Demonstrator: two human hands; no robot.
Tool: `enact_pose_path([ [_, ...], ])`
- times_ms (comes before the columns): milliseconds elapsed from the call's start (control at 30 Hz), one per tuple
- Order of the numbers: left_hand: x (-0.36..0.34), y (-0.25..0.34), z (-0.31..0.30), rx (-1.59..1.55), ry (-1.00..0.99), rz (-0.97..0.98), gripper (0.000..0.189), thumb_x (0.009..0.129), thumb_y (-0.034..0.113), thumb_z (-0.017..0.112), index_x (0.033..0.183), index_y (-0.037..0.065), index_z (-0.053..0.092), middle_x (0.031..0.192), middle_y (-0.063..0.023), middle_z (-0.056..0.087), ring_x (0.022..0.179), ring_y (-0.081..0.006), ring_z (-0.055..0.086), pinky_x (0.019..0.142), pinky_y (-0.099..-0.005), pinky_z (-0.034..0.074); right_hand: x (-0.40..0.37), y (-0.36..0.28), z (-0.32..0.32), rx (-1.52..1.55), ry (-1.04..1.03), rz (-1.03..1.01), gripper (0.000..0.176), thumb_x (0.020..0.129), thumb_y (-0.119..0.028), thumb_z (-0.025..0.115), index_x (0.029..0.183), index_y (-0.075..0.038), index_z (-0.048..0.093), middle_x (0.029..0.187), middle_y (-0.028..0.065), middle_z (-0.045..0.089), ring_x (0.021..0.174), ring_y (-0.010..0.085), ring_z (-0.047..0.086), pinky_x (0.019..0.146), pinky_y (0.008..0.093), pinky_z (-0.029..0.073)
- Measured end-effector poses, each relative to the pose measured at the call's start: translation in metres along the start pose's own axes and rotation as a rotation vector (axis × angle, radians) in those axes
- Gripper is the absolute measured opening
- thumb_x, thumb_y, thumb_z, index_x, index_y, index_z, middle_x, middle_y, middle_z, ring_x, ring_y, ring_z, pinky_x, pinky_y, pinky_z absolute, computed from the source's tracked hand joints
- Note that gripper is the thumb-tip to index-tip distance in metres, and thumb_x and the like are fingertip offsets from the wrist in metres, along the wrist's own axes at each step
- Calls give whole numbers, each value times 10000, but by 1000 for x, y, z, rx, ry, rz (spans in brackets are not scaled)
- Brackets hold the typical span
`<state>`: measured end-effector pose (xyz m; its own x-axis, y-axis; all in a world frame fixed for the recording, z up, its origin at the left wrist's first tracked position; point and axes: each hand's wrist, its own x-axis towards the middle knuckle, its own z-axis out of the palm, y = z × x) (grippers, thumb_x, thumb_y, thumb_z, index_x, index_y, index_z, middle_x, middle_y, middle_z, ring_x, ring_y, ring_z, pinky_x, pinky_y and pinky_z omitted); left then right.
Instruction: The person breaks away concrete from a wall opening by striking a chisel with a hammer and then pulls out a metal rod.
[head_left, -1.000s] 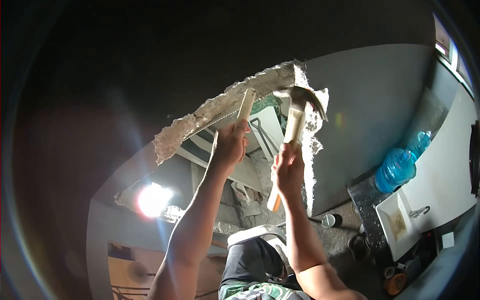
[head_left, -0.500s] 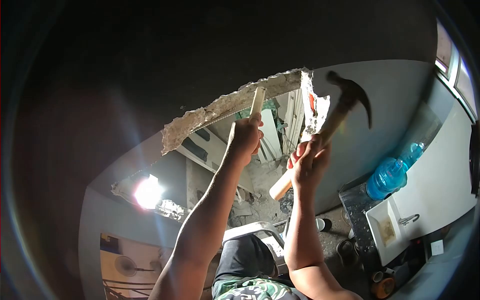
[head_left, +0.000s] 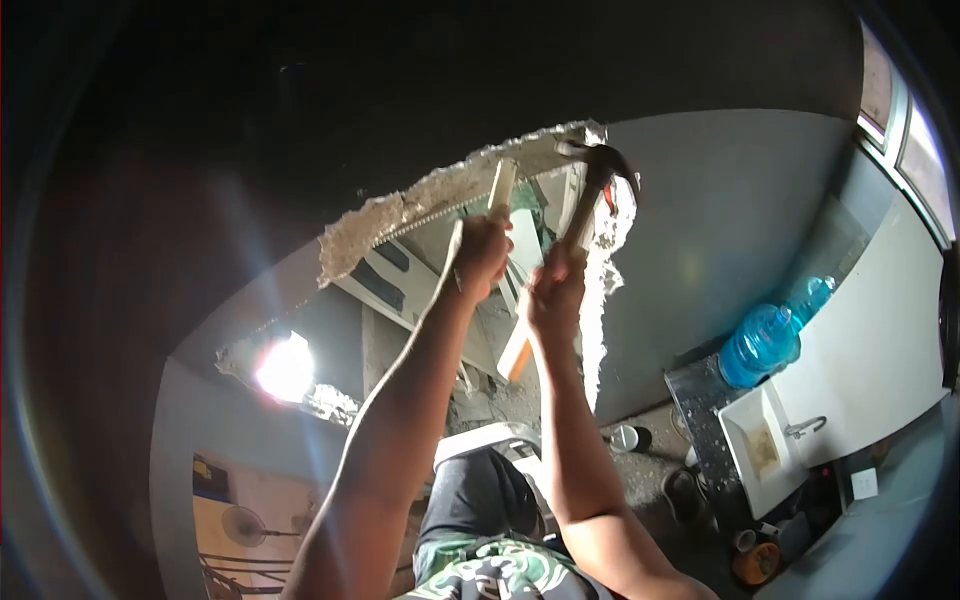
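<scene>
My left hand (head_left: pixel 484 256) is wrapped round a pale, flat-sided bar (head_left: pixel 503 184), whose upper end meets the broken lower edge (head_left: pixel 420 200) of the dark surface overhead. My right hand (head_left: pixel 556 290) grips the wooden handle of a claw hammer (head_left: pixel 603 170). The hammer's dark head is up near the rough edge, to the right of the bar's top, and the handle's butt sticks out below my fist. Whether the hammer touches anything cannot be made out.
Jagged white wall edge (head_left: pixel 597 330) runs down right of my right arm. A bright lamp (head_left: pixel 286 368) shines at left. Blue water bottles (head_left: pixel 757 347) stand by a white sink (head_left: pixel 760 452) at right. Below are a metal frame (head_left: pixel 487 438), a cup (head_left: pixel 627 438) and rubble.
The hammer and my right hand have moved left, bringing the head closer to the bar. My left hand still holds the bar. The whole view has shifted slightly.
</scene>
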<state>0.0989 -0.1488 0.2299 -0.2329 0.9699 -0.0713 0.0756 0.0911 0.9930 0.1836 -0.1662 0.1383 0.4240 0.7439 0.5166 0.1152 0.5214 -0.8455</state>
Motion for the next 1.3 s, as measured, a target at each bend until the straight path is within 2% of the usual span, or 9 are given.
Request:
enact_pose_path([
  [133, 3, 2, -12, -43, -39, 12, 369, 990, 341, 473, 957, -23, 528, 569, -12, 439, 344, -86, 303, 319, -268, 214, 17, 3, -15, 13, -294, 310, 320, 992, -318, 515, 959, -2, 476, 726, 263, 614, 696, 483, 608, 590, 496, 463],
  [267, 0, -2, -13, 64, 6, 15, 383, 997, 352, 490, 1007, -30, 514, 589, 10, 410, 378, -65, 274, 351, -246, 185, -1, -9, -7, 331, 13, 399, 311, 1005, -299, 502, 944, 5, 474, 686, 120, 586, 567, 213, 587, 539, 379, 452],
  [433, -2, -1, -7, -31, 4, 23, 361, 995, 347, 485, 963, -12, 509, 577, 6, 412, 366, -73, 285, 336, -260, 199, 12, 8, -19, 39, -313, 368, 320, 994, -322, 515, 927, -9, 501, 777, 219, 629, 707, 423, 622, 629, 473, 462],
  [567, -4, 1, -12, -51, -9, -8, 359, 1004, 347, 470, 984, -10, 500, 570, 17, 386, 367, -67, 261, 340, -258, 186, 1, -24, -22, 390, -14, 375, 312, 1024, -310, 472, 956, -7, 444, 662, 46, 510, 554, 115, 486, 550, 312, 446],
  [700, -3, -2, -16, -58, -49, 0, 374, 1010, 350, 474, 1011, -23, 504, 588, 16, 387, 383, -59, 246, 361, -247, 171, -1, 0, 2, -52, -210, 130, 331, 993, -305, 517, 939, 18, 470, 742, 254, 621, 685, 444, 623, 602, 481, 471],
  [933, -7, 4, -15, -51, -19, -26, 375, 1014, 347, 460, 1013, -25, 506, 587, 17, 393, 379, -67, 254, 363, -256, 176, 0, -15, -1, 313, -3, 324, 315, 1000, -315, 498, 977, -4, 453, 726, 245, 623, 709, 447, 629, 605, 504, 460],
  [1033, -5, -1, -22, -90, -52, 1, 378, 1013, 350, 465, 1009, -25, 510, 575, 23, 381, 376, -70, 250, 364, -260, 175, 6, -15, 2, -33, -335, 302, 335, 997, -336, 498, 966, -3, 469, 738, 258, 623, 734, 465, 621, 614, 512, 464],
  [1200, -4, -8, -31, 22, -68, 41, 382, 1010, 354, 471, 1005, -26, 510, 557, 23, 367, 378, -73, 257, 366, -264, 176, -18, -18, 3, 175, -22, 237, 299, 998, -297, 502, 973, -5, 443, 737, 255, 627, 696, 466, 627, 586, 500, 472],
  [1300, 1, -12, -33, 47, -44, 46, 388, 994, 364, 495, 992, -24, 513, 576, 11, 391, 377, -76, 279, 364, -259, 189, -12, -8, 7, -74, -233, 162, 303, 990, -297, 511, 973, -1, 449, 765, 281, 628, 738, 489, 620, 605, 526, 474],
])
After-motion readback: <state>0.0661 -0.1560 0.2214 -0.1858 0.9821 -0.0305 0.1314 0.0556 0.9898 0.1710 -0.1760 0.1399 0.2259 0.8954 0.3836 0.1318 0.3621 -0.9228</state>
